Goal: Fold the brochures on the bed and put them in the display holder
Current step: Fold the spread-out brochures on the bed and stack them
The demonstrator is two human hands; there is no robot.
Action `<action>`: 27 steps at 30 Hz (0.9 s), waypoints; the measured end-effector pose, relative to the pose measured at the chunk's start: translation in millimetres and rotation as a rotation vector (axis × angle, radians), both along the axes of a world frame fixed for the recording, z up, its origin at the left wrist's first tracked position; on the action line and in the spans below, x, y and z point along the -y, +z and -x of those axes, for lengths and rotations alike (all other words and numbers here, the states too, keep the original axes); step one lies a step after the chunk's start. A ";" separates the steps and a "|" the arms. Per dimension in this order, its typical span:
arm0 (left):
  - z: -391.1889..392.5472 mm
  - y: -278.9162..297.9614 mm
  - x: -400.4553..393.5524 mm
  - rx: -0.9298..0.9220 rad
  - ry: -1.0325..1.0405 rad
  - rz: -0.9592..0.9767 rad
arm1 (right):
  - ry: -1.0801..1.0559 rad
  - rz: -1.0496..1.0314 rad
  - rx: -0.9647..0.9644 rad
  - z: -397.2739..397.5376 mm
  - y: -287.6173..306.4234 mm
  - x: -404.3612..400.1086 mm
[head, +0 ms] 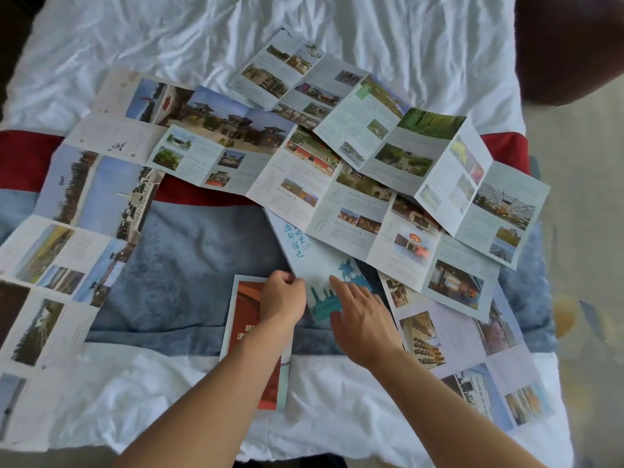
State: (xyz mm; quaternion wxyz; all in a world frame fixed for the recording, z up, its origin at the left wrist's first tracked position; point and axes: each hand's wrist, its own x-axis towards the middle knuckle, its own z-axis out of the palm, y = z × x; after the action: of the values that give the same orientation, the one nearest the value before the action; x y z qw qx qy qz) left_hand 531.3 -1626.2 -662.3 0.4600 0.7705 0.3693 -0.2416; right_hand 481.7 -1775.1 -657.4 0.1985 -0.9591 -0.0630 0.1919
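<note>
Early in the folding: one brochure done, one in hand, the rest still spread open.

The pale blue brochure (pixel 314 265), just right of lower centre, is folded narrow; the left hand (pixel 282 298) pinches its left edge while the right hand (pixel 363 319) lies flat on its lower part, fingers spread, pressing rather than gripping. Beside it, partly under the left wrist, the red brochure (pixel 251 342) lies already folded. Several open brochures (pixel 337 170) cover the bed (pixel 169 45) across the middle and down both sides. No display holder is in view, so I judge most of the work remains.
</note>
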 end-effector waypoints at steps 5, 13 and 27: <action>3.2 -0.6 -35.9 -0.018 -0.032 -0.111 | 0.010 0.019 0.023 -7.7 2.7 -24.7; -36.6 5.8 -49.7 0.217 0.061 -0.050 | -0.319 -0.072 -0.045 -32.0 1.9 -37.9; -107.1 29.8 -29.6 0.190 0.455 0.256 | -0.530 -0.123 0.055 -40.2 -1.7 -36.5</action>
State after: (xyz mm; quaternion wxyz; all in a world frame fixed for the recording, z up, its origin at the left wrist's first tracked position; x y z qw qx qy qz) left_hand 638.4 -1596.5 -632.5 0.6285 0.6227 0.4545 -0.1035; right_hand 521.9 -1738.6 -659.1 0.2978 -0.9331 0.1734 0.1030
